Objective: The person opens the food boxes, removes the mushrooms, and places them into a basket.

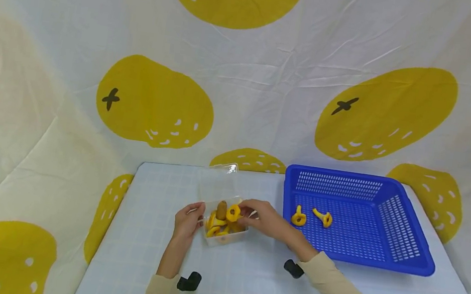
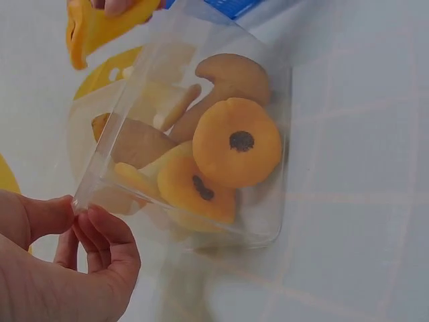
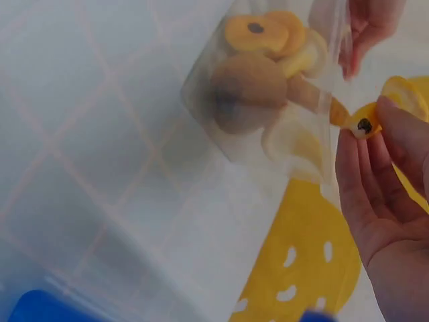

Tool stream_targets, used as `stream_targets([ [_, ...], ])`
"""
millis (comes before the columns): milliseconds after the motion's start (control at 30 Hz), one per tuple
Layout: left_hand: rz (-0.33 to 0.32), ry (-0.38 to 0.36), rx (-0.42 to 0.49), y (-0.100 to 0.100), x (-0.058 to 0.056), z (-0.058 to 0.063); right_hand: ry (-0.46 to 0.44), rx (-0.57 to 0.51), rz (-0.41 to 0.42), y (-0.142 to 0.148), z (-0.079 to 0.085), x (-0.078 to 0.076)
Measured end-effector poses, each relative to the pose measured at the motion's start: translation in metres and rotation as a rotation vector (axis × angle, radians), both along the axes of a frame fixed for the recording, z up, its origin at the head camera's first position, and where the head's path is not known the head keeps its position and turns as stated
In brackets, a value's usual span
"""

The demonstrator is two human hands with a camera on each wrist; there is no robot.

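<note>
My left hand pinches the left rim of a clear plastic box between thumb and fingers. Several yellow mushrooms with dark spots lie inside it, together with brown mushrooms. Over the box's right side, my right hand holds a yellow mushroom by its stem, thumb against fingers. In the right wrist view, a dark-spotted end of that mushroom shows at the fingertips. The box's transparent lid stands folded back behind it.
To the right is a blue perforated basket, with one yellow mushroom and another yellow mushroom at its left side. A pale checked cloth covers the table. Behind hangs a white curtain with yellow fruit prints.
</note>
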State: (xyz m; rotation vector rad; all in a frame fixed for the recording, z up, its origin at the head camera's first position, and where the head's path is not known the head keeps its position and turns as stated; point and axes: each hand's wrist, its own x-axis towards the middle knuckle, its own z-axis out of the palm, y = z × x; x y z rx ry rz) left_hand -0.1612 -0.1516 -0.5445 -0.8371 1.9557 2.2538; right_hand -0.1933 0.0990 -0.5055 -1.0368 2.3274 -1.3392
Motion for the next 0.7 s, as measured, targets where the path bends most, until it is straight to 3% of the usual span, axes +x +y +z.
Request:
stream_targets([
  [267, 0.006, -0.025, -0.023, -0.001, 0.002, -0.001, -0.084, 0.019, -0.168, 0.032, 0.008, 0.005],
  [700, 0.007, -0.003, -0.020, 0.001, 0.000, -0.001, -0.181, -0.060, -0.383, 0.098, 0.016, 0.010],
])
